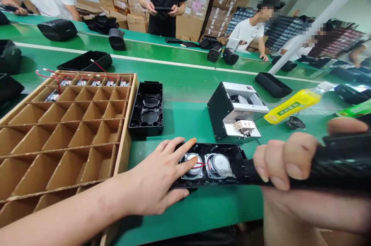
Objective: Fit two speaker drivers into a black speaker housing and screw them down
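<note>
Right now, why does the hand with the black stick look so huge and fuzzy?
In the head view, the right hand and its black tool sit close to the wide lens, so they look stretched and blurred; the left hand on the speaker housing looks sharper, under even light.

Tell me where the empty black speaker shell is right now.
In the head view the empty black speaker shell lies left of centre on the green table, against the right edge of the cardboard divider tray and left of the white-topped machine.
</note>
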### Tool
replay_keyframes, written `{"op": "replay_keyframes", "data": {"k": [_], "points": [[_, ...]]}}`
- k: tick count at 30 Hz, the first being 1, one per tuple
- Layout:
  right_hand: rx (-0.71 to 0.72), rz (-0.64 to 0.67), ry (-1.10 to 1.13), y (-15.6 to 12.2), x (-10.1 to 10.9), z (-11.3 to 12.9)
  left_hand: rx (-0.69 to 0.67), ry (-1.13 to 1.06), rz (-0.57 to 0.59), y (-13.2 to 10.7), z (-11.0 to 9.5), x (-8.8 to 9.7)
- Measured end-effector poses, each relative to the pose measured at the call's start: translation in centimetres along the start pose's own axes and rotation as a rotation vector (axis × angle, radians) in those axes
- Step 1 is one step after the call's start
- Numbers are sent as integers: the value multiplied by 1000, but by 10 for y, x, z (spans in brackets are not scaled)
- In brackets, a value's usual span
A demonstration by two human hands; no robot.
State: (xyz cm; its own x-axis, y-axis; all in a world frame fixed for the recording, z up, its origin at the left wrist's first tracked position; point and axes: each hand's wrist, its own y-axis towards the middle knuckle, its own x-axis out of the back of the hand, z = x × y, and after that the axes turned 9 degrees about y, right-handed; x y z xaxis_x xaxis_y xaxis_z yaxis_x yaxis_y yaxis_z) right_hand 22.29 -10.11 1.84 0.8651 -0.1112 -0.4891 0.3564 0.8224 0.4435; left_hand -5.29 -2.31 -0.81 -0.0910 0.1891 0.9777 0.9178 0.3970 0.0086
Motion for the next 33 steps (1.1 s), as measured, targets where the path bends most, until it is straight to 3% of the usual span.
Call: {"op": "replay_keyframes", "data": {"k": [3, 6, 12, 18, 24, 33], "points": [[-14, 213, 70, -6, -15, -12, -17, 12, -3, 1, 1, -1], [-58, 256, 89, -10, -29, -20, -29, 7, -28, 1, 2, -3], [-15, 213, 103, -12, -33, -28, -24, 25, -23, 1, 1, 0], [-38, 273, 98, -10, -27, -35, -27, 13, -10, 2, 0, 1], [0, 221, 82, -11, -30, -41, -21, 19, 4, 1, 0, 1], [-56, 240, 149, -24, -40, -39, -42, 27, 25, 3, 2, 2]]}}
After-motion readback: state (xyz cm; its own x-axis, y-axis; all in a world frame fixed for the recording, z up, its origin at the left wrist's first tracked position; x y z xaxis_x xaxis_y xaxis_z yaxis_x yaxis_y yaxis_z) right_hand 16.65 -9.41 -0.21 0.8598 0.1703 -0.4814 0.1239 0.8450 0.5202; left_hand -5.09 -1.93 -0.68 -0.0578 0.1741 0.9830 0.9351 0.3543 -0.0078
